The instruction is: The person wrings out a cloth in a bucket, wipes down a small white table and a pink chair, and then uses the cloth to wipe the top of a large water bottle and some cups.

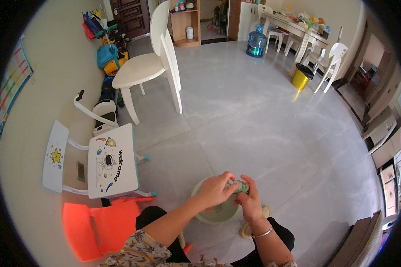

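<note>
Between both hands is a small bunched green cloth (241, 187), held above a pale round basin (220, 215) on the floor. My left hand (217, 189) grips its left side with thumb and fingers. The fingers of my right hand (249, 199) curl round its right side; a bracelet circles that wrist. Water appears to fill the basin, and something orange and blurred shows in it below my left hand. My hands hide part of the cloth and the basin's upper rim.
A red plastic chair (115, 223) and a child's table with printed pictures (113, 163) stand at the left. Farther off are a white chair (140, 71), a blue water bottle (256, 43), a yellow bin (300, 78) and a white dining table (289, 25). Grey tiles (247, 133) cover the floor.
</note>
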